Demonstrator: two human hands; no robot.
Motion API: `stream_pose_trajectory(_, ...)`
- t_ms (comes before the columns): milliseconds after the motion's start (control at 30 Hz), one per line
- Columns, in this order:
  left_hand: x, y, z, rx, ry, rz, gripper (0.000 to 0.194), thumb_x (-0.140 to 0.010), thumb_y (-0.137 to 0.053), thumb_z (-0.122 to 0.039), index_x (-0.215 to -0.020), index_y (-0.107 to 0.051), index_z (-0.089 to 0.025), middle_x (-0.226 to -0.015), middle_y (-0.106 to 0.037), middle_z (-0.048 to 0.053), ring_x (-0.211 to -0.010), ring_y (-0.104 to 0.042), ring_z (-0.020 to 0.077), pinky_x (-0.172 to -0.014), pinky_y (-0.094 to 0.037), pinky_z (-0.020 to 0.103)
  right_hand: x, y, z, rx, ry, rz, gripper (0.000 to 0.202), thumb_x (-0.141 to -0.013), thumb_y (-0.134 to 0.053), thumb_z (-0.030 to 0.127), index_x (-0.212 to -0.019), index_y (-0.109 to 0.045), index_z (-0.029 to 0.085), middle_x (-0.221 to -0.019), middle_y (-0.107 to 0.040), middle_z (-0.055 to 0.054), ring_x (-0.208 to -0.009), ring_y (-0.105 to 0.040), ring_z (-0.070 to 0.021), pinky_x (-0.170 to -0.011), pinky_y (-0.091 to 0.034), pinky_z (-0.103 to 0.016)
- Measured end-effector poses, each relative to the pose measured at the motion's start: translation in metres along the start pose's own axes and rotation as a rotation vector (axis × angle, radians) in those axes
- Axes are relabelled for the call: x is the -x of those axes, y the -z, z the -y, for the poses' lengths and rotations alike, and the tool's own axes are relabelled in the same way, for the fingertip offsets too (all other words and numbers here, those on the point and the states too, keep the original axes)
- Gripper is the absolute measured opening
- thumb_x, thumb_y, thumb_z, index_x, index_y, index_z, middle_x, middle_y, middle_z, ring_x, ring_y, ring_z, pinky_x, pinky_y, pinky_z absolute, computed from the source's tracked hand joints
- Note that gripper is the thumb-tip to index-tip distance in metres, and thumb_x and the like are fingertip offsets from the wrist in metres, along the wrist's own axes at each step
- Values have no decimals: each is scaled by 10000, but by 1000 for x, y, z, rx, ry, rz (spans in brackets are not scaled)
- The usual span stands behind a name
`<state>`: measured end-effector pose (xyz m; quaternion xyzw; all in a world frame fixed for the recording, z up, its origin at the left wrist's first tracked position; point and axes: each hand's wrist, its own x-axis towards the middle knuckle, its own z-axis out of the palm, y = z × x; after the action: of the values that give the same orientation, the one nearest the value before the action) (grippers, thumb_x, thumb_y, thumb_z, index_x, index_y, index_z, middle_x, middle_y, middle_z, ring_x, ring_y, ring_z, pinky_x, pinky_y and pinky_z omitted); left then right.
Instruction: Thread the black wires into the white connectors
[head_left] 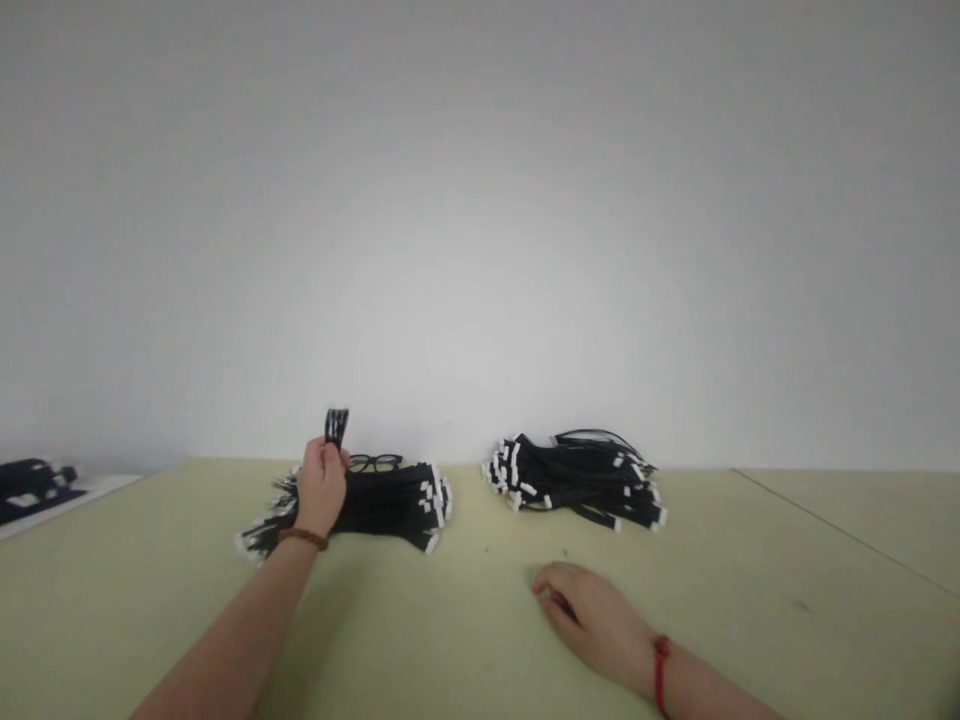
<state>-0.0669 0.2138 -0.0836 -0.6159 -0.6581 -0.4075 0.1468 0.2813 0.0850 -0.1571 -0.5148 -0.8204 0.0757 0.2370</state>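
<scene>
My left hand (pixel 322 487) is raised over the left pile of black cables (pixel 386 500), its fingers closed on the end of a black ribbon cable (pixel 337 427) that points upward. White connectors show at the pile's right end, and loose ends fan out at its left. My right hand (pixel 592 615) rests low over the table with curled fingers; whether anything is inside them is hidden. Beyond it lies the right pile of black cables (pixel 574 475), with white connectors at both ends.
Black-framed glasses (pixel 376 463) lie behind the left pile. At the far left, more black cables (pixel 30 485) sit on a white surface (pixel 105 487). The pale green table (pixel 450 620) meets a plain wall (pixel 480 250), and a seam runs across its right part.
</scene>
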Motion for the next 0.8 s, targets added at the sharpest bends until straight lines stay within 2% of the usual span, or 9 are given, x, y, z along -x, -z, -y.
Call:
stream_pose_trajectory(100, -15, 35, 4, -112, -12, 5, 279, -928, -470, -330, -1110, -556, -138, -981, -632, 67, -840, -623, 190, -746, -519, 387, 0, 0, -1, -6, -1, 2, 148, -917, -546, 281, -949, -616, 155, -901, -638, -24, -858, -615, -176, -792, -493, -389)
stream_pose_trajectory(233, -27, 72, -2, -230, -119, 188, 184, -889, -530, -292, -928, -619, -136, -871, -653, 45, -805, -620, 193, -767, -485, 396, 1, 1, 0, -33, 3, 2, 154, -913, -551, 289, -949, -617, 155, -929, -640, -30, -884, -612, -183, -809, -488, -400)
stream_pose_trajectory(333, -25, 90, -26, -244, -165, 282, 144, -860, -530, -232, -793, -621, -142, -729, -658, 61, -725, -631, 224, -683, -461, 354, 1, 0, 1, -61, -4, -2, 161, -913, -550, 297, -951, -617, 156, -924, -638, -29, -884, -610, -185, -815, -482, -405)
stream_pose_trajectory(400, -16, 106, -51, -205, -206, 277, 186, -881, -452, -245, -832, -606, -153, -697, -655, 96, -695, -633, 264, -619, -427, 337, 1, -1, 1, -86, -17, -7, 169, -913, -548, 307, -951, -617, 157, -906, -635, -26, -873, -608, -185, -814, -477, -408)
stream_pose_trajectory(467, 1, 126, -78, -131, -260, 261, 231, -908, -381, -296, -879, -572, -170, -704, -644, 86, -667, -618, 254, -591, -401, 318, 1, -2, 1, -130, -29, -10, 179, -910, -550, 319, -949, -617, 158, -904, -632, -26, -875, -604, -188, -822, -468, -414)
stream_pose_trajectory(533, 23, 148, -103, 6, -324, 256, 279, -932, -320, -374, -897, -544, -211, -669, -606, 24, -627, -585, 201, -569, -389, 279, 2, -3, -1, -204, -40, -14, 189, -903, -557, 336, -939, -618, 161, -923, -630, -31, -897, -596, -194, -842, -453, -425)
stream_pose_trajectory(633, 60, 172, -129, 713, -306, 349, 270, -922, -344, -434, -908, -537, -245, -515, -439, -53, -449, -431, 140, -438, -319, 235, 0, 3, 1, -390, -66, -18, 234, -887, -565, 384, -946, -611, 163, -954, -623, -41, -905, -587, -203, -849, -439, -438)
stream_pose_trajectory(733, 86, 175, -147, 1087, -288, 627, 187, -904, -459, -385, -869, -580, -247, -594, -560, -35, -556, -524, 123, -544, -412, 216, -2, 19, 21, -681, -78, -16, 406, -866, -515, 527, -1032, -570, 161, -1027, -609, -74, -962, -576, -226, -871, -418, -448)
stream_pose_trajectory(800, 93, 163, -157, 1189, -252, 694, 150, -881, -529, -329, -809, -616, -230, -684, -629, -15, -666, -573, 121, -639, -445, 209, 1, 32, 45, -914, -55, 47, 591, -822, -424, 671, -1117, -530, 170, -1134, -589, -108, -1067, -549, -233, -908, -399, -409)
